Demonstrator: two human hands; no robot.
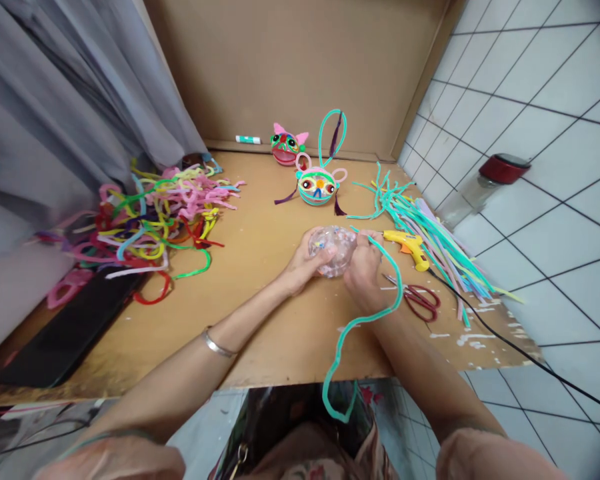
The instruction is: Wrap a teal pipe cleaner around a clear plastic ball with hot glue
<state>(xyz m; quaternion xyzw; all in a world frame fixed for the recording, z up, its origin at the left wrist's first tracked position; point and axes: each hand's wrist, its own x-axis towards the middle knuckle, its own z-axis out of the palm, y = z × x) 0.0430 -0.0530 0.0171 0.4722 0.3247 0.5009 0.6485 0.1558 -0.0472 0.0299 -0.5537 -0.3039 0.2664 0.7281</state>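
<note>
Fingers of my left hand (304,261) wrap round the left side of a clear ball (337,243) with small coloured bits showing in it. At the ball's right side, my right hand (364,263) pinches a long turquoise pipe cleaner (397,283) near one end. From there the pipe cleaner curves over my right forearm and dangles past the table edge. Just right of that hand lies a yellow glue gun (410,245). Below the gun rest scissors with dark red handles (423,302).
Behind the ball stand two decorated animal-face balls, one with pink ring ears (317,187), one with pink pointed ears (286,147). A tangled pipe-cleaner pile (155,220) is at left, beside a black slab (75,333). Straight pipe cleaners (435,233) and a red-lidded jar (485,183) are at right.
</note>
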